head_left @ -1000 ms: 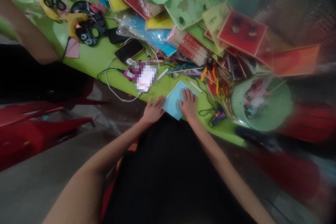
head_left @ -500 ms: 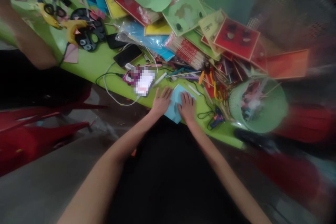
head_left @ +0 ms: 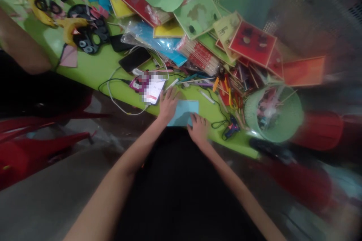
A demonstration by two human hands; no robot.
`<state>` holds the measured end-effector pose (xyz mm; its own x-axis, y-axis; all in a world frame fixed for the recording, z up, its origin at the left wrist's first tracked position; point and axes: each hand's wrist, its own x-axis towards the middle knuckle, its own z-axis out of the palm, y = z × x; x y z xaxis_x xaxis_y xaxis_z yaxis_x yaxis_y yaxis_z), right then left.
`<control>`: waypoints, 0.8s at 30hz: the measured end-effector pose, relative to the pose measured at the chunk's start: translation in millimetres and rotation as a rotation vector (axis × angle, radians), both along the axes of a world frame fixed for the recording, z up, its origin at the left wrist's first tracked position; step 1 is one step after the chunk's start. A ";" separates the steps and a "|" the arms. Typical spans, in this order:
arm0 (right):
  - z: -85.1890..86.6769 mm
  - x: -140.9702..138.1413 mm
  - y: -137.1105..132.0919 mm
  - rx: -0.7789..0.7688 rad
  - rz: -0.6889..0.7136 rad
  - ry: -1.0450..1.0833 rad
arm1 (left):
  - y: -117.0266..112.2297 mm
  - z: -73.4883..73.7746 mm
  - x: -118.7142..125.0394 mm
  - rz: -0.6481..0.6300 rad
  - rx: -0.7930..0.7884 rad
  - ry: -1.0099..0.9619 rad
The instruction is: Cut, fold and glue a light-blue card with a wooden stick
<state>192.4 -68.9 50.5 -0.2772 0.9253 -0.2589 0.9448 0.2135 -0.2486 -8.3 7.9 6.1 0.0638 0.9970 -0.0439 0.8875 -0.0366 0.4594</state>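
Note:
A light blue sheet of paper [head_left: 185, 110] lies at the near edge of the green table [head_left: 135, 104], between my hands. My left hand [head_left: 168, 104] rests on its left side, palm down, fingers stretched out. On its lower right corner my right hand [head_left: 199, 127] lies with fingers apart and slightly bent. A phone with a lit screen [head_left: 154, 89] is just beyond my left hand. To the right of my right hand are a white pen-like stick [head_left: 207, 96] and a small blue glue gun [head_left: 231, 131] with its cord.
A green basket [head_left: 294, 120] holding scraps stands at the right. Coloured cards [head_left: 253, 43] and packed wooden sticks [head_left: 198, 55] are heaped behind. At the left are a dark phone [head_left: 135, 59], yellow-handled tools [head_left: 72, 30], scissors [head_left: 48, 5] and another person's arm [head_left: 24, 45].
The blue paper has turned from a slanted position to lie nearly square to the table edge. My right hand has slid down toward me; my left hand shifted slightly left.

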 end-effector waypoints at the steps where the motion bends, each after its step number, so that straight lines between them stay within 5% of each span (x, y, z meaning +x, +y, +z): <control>1: 1.6 0.9 0.8 -0.011 0.008 0.008 | -1.7 1.4 0.9 0.018 0.007 -0.007; 11: -5.4 -6.7 57.0 0.031 0.082 0.036 | -62.1 1.3 0.2 0.103 -0.036 -0.017; 24: -24.9 5.9 49.2 0.083 0.005 -0.050 | -47.4 -4.5 11.4 -0.040 -0.078 -0.042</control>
